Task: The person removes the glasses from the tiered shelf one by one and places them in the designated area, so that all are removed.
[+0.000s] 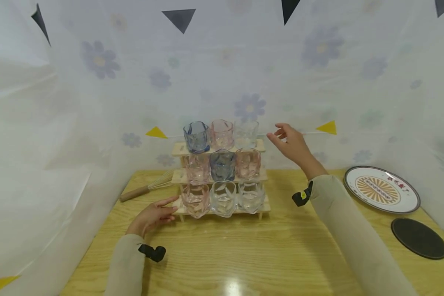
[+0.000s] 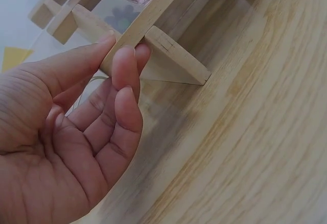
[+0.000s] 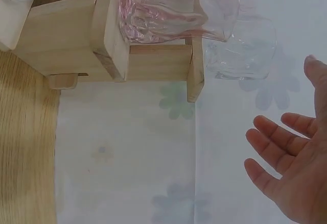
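A three-tier wooden rack bears faceted drinking glasses, three on each tier. On top stand a blue glass, a pink glass and a clear glass. The middle tier carries a blue glass between two pink ones; the bottom tier has a pink glass at left and two clear ones. My left hand pinches the left end of the lowest shelf between thumb and fingers. To the right of the top clear glass, apart from it, my right hand holds nothing, its fingers spread and slightly bent.
A whisk with a wooden handle lies left of the rack. At the right are a patterned round plate and a dark round mat on the wooden table. A flowered white sheet hangs close behind.
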{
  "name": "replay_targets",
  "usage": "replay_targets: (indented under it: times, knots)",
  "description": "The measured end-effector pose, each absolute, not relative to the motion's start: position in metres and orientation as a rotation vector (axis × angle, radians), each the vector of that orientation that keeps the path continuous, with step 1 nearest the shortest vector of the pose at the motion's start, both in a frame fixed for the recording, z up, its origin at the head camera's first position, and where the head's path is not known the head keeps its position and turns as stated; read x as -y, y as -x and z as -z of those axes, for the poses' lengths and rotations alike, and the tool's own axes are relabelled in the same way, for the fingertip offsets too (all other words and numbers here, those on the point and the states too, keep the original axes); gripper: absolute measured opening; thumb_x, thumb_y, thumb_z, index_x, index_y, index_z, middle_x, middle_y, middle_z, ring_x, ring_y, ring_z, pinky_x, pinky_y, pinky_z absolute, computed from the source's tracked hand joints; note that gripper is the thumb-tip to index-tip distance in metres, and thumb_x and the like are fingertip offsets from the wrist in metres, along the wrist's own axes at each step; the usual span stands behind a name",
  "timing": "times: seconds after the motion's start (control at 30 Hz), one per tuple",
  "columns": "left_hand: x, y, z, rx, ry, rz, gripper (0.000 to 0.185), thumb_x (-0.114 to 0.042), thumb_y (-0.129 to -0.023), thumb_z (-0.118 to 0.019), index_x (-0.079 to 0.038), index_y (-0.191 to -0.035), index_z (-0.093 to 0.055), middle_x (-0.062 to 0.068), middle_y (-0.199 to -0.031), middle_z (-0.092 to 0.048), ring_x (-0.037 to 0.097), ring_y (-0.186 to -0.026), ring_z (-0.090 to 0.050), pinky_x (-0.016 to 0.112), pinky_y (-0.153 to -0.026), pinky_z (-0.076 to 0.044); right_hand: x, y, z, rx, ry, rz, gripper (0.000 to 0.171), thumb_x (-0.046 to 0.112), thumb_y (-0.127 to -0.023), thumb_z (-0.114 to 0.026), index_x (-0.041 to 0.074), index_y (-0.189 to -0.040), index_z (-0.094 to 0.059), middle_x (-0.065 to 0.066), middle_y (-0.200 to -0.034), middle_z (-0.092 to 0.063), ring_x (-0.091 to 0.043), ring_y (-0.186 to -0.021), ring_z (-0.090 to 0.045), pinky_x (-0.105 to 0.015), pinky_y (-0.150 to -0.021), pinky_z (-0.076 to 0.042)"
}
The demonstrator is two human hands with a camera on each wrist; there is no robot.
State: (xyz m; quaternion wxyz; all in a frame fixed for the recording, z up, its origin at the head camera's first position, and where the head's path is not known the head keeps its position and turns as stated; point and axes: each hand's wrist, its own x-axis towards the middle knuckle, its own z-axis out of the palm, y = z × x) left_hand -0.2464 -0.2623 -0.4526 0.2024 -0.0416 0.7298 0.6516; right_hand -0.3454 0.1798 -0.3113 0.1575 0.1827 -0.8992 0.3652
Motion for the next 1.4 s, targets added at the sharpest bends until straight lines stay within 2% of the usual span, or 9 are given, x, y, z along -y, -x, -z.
replay_targets:
  times: [0.27,0.43,0.57,0.7,0.9,1.4]
  knots:
    - [0.262,0.247,0.452,-2.003,0.119,-1.823,0.064,-0.019,-0.091,-0.066,-0.016,-0.147,-0.037,0.005,-0.090,-0.063,0.012,-0.072,-0.065,0.027,-0.071,-0.055,-0.156,0.364,0.298,2.715,-0.586,-1.084,0.082,0.052,-0.092,-0.055,0.005,-0.150,-0.021,-0.022,-0.140,-0.040,-0.038,-0.123,-0.042,-0.055,-0.097,-0.039]
    - [0.263,0.248,0.453,-2.006,0.123,-1.821,0.064,-0.019,-0.090,-0.066,-0.015,-0.147,-0.038,0.006,-0.092,-0.063,0.013,-0.074,-0.065,0.029,-0.074,-0.054,-0.142,0.375,0.293,2.764,-0.619,-1.141,0.089,0.055,-0.090,-0.054,0.009,-0.153,-0.011,-0.020,-0.147,-0.031,-0.037,-0.129,-0.037,-0.055,-0.100,-0.036]
    - [0.264,0.247,0.453,-2.017,0.129,-1.815,0.064,-0.021,-0.089,-0.068,-0.017,-0.146,-0.039,0.008,-0.101,-0.061,0.015,-0.076,-0.065,0.031,-0.076,-0.054,-0.134,0.381,0.294,2.774,-0.618,-1.188,0.091,0.057,-0.089,-0.054,0.012,-0.153,-0.009,-0.018,-0.149,-0.029,-0.036,-0.132,-0.033,-0.055,-0.101,-0.035]
    - [0.261,0.246,0.453,-2.019,0.115,-1.813,0.064,-0.022,-0.089,-0.068,-0.017,-0.146,-0.039,0.009,-0.105,-0.060,0.015,-0.078,-0.065,0.030,-0.076,-0.054,-0.128,0.384,0.296,2.754,-0.599,-1.186,0.089,0.055,-0.089,-0.056,0.010,-0.153,-0.013,-0.017,-0.147,-0.033,-0.035,-0.131,-0.034,-0.054,-0.101,-0.034]
    - [0.261,0.246,0.456,-2.018,0.087,-1.823,0.066,-0.021,-0.090,-0.067,-0.015,-0.148,-0.036,0.008,-0.101,-0.062,0.013,-0.076,-0.066,0.028,-0.074,-0.055,-0.122,0.383,0.298,2.720,-0.546,-1.174,0.083,0.050,-0.089,-0.060,0.006,-0.150,-0.025,-0.016,-0.141,-0.041,-0.033,-0.126,-0.039,-0.052,-0.098,-0.037]
    - [0.259,0.243,0.456,-2.014,0.095,-1.830,0.065,-0.022,-0.089,-0.068,-0.017,-0.147,-0.038,0.007,-0.099,-0.063,0.014,-0.077,-0.066,0.029,-0.074,-0.055,-0.124,0.382,0.305,2.607,-0.411,-1.302,0.082,0.051,-0.081,-0.069,0.010,-0.145,-0.040,-0.010,-0.140,-0.047,-0.031,-0.126,-0.041,-0.049,-0.096,-0.042]
